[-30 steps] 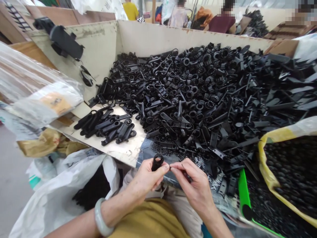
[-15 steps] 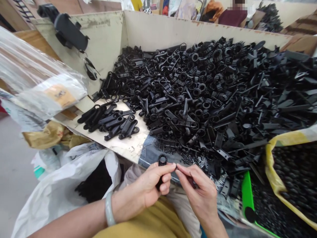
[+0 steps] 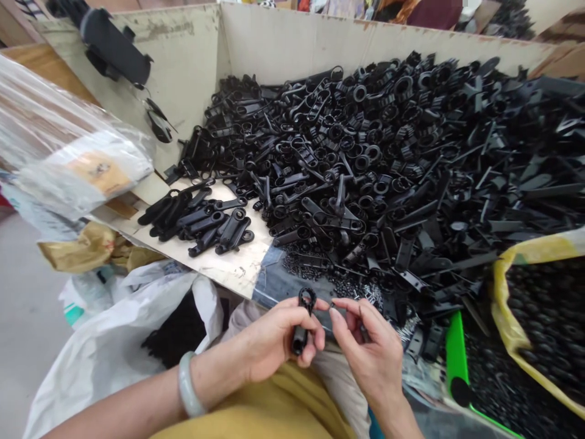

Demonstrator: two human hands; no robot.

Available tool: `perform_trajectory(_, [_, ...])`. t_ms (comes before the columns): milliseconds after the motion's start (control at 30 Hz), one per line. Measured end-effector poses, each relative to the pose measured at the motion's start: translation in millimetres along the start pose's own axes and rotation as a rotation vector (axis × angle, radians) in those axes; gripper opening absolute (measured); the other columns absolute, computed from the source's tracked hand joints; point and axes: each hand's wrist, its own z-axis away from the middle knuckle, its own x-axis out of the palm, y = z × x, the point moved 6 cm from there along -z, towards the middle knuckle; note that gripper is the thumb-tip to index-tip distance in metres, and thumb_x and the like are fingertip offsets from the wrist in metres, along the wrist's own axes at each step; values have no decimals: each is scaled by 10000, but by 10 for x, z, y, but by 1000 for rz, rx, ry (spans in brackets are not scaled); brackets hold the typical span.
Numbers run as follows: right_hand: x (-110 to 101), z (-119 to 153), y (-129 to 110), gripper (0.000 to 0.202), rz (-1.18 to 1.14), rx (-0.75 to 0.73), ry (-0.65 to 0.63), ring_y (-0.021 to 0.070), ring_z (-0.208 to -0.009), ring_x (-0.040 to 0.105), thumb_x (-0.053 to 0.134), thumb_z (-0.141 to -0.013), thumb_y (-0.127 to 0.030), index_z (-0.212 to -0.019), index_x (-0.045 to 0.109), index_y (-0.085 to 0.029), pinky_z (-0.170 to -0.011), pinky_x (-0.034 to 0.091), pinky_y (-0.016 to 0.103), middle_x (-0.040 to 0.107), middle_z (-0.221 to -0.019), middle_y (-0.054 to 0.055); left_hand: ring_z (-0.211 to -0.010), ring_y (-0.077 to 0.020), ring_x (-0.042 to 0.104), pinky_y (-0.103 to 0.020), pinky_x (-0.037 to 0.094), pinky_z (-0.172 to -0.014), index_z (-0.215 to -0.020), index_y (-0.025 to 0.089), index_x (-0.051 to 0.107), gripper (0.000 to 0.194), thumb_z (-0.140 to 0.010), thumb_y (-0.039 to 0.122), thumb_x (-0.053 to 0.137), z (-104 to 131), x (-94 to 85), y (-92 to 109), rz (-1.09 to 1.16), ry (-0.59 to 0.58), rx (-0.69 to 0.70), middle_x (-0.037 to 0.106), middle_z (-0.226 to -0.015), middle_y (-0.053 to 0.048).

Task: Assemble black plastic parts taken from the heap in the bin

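Low in front of me, my left hand (image 3: 278, 335) is closed round a black plastic part (image 3: 300, 338) with a ring at its upper end. The part stands roughly upright in my fingers. Just right of it, my right hand (image 3: 368, 344) pinches a tiny dark piece (image 3: 332, 306) between thumb and forefinger. Something dark also shows inside its curled fingers, mostly hidden. Beyond my hands, small loose metal pins (image 3: 370, 294) and tiny black pieces (image 3: 315, 265) lie at the tray's front edge.
A big heap of black plastic parts (image 3: 338, 158) fills the cardboard tray (image 3: 283, 42). A smaller group of black handles (image 3: 205, 222) lies front left. Below it hangs a white sack (image 3: 114, 329) with black contents. A yellow-edged bag (image 3: 505, 299) and green panel (image 3: 456, 350) stand right.
The black part has turned in my left hand, so its lower end now shows. My right fingertips have drawn a little away to the right with the tiny piece. The view has tilted down slightly.
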Motion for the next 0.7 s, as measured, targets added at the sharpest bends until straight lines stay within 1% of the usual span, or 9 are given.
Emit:
perform_trajectory(100, [48,-24,-54,113,-21,-67,-72,103,-507,503,660,-951,-196,-1039,731,-196,-454,395,228,545,-658,-40,-523,-113,574,-250,404,-524,-1008,175,583,312,-697,192,599,76,-31,2,-71,-35,-56,689,-775,-30])
perform_trajectory(200, [109,-45,-141,112,-21,-156,-135,95,-486,505,654,-952,-185,-1040,724,-197,-444,392,226,593,-672,-31,-609,-113,593,-241,422,-552,-1006,177,580,281,-739,217,658,136,-69,11,-139,-23,-52,632,-793,-7])
perform_trajectory(300, [142,-60,-201,104,-1,-214,-150,90,-482,517,647,-956,-177,-1031,718,-187,-438,392,222,640,-708,-11,-693,-128,589,-236,432,-555,-998,170,609,278,-749,251,703,154,-94,17,-156,-10,-19,594,-832,-11])
perform_trajectory(400, [167,-50,-213,115,37,-239,-161,90,-497,535,638,-965,-171,-1051,714,-186,-446,397,219,661,-736,3,-680,-128,555,-250,434,-571,-985,167,630,252,-765,270,699,138,-122,19,-144,-4,26,581,-817,-11])
perform_trajectory(467, [179,-31,-209,112,56,-250,-166,89,-501,544,639,-972,-177,-1056,713,-181,-447,395,218,667,-748,9,-671,-121,544,-265,439,-626,-988,163,644,239,-778,264,695,126,-140,22,-155,-1,66,583,-809,-5])
perform_trajectory(500, [182,-20,-207,109,63,-254,-165,88,-501,547,638,-976,-181,-1056,713,-174,-449,396,218,668,-751,13,-676,-118,549,-272,441,-668,-1022,160,648,262,-784,259,697,123,-150,23,-166,8,83,592,-812,-2])
perform_trajectory(567, [184,-1,-206,111,71,-259,-158,84,-492,548,634,-986,-188,-1058,714,-161,-456,402,218,662,-741,11,-704,-124,576,-286,433,-753,-1191,160,616,409,-801,253,692,125,-170,22,-187,40,94,625,-818,1])
perform_trajectory(633, [185,10,-209,115,85,-258,-157,84,-494,558,629,-993,-192,-1061,715,-157,-465,413,217,659,-734,10,-738,-140,599,-302,419,-815,-1391,165,494,595,-827,242,669,133,-177,31,-227,71,96,637,-781,17])
perform_trajectory(700, [187,16,-226,114,109,-272,-160,89,-509,576,626,-996,-189,-1066,712,-161,-475,423,217,665,-741,13,-737,-147,597,-309,412,-813,-1448,169,415,634,-856,228,634,136,-161,59,-295,79,116,618,-741,36])
